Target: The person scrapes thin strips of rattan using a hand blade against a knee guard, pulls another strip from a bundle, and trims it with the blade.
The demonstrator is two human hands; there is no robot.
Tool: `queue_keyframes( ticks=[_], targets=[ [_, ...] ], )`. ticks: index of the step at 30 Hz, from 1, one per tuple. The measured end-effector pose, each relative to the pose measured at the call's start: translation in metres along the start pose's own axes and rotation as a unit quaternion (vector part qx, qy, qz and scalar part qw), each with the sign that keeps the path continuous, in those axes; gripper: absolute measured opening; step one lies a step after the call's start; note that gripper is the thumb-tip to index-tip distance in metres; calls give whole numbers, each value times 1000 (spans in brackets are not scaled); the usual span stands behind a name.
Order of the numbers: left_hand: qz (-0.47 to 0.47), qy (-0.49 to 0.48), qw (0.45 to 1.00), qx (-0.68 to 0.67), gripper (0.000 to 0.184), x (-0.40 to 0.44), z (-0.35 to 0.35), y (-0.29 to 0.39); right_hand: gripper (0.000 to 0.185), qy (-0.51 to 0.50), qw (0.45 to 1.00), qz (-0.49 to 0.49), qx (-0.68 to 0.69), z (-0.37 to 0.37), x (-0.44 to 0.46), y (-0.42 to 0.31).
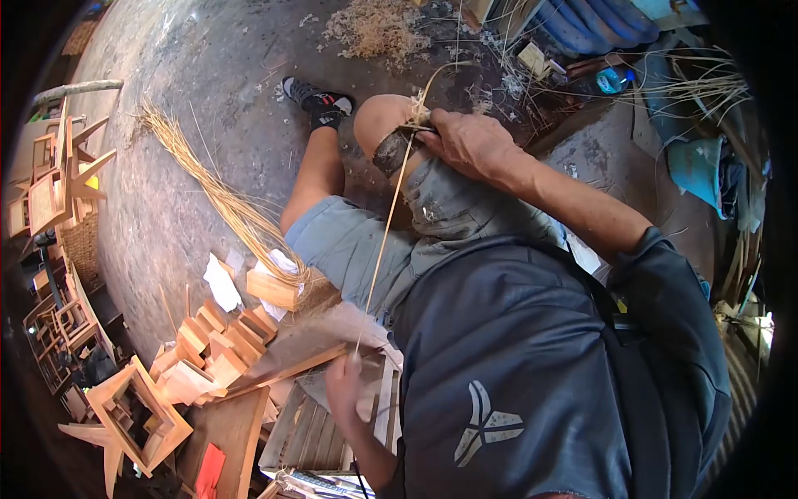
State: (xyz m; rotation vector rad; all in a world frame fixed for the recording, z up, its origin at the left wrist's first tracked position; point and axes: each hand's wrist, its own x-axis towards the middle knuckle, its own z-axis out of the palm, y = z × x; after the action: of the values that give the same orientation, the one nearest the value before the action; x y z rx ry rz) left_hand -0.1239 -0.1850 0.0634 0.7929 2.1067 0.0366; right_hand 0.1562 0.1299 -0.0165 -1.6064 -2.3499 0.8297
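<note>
My right hand (pixel 474 143) at knee pad (pixel 389 153), fingers closed, pinching pale strand (pixel 386 219) over it, likely for firm backing. Left hand (pixel 342 384), blurred, bodyward of pad, gripping same strand, seemingly for tautness. Strand bundle (pixel 208 180) on floor (pixel 212 91), left of pad.

right fingers (pixel 427 138): strip (pixel 387 231) at knee (pixel 378 119) | left fingers (pixel 341 372): blurred, strip's end | bundle (pixel 212 185): floor (pixel 241 108)

Furniture workshop, indicated by a heap of shavings (pixel 374 32) ahead of the right hand (pixel 470 141), and by a cane bundle (pixel 212 193), wood blocks (pixel 226 345) and a bare wooden frame (pixel 158 397) beyond the left hand (pixel 341 388).
</note>
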Motion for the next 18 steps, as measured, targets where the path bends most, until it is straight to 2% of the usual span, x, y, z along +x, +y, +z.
queue_keyframes(
  ticks=[3, 5, 7, 8, 9, 10, 11, 13, 15, 18],
  targets=[
    [-2, -55, 996, 76, 30, -13, 3, -31, 34, -4, 1000, -16, 9, 1, 3, -10],
    [56, -26, 977, 205, 27, 1, 7, -27, 34, -12, 1000, -20, 9, 1, 2, -15],
    [199, 67, 965, 154, 27, 34, -1, 21, 35, -12, 1000, -19, 1, 2, 3, -15],
    [278, 121, 950, 79, 27, 57, -1, 52, 34, -2, 1000, -27, -5, 4, 0, -15],
    [168, 70, 983, -20, 25, 62, -8, 111, 34, 11, 999, -34, -12, 6, -1, -13],
    [186, 77, 978, -58, 26, 82, 0, 140, 34, 24, 999, -40, -21, 6, -3, -11],
    [245, 86, 961, -94, 30, 87, 11, 180, 32, 44, 997, -52, -26, 7, -5, -11],
    [267, 31, 961, -70, 33, 125, 38, 221, 28, 82, 993, -78, -38, 6, -8, -12],
    [348, 110, 928, 71, 36, 133, 52, 251, 29, 77, 992, -70, -67, 6, -8, -11],
    [414, 109, 904, 6, 36, 144, 61, 238, 29, 94, 985, -80, -120, 10, -9, -7]
  ],
)
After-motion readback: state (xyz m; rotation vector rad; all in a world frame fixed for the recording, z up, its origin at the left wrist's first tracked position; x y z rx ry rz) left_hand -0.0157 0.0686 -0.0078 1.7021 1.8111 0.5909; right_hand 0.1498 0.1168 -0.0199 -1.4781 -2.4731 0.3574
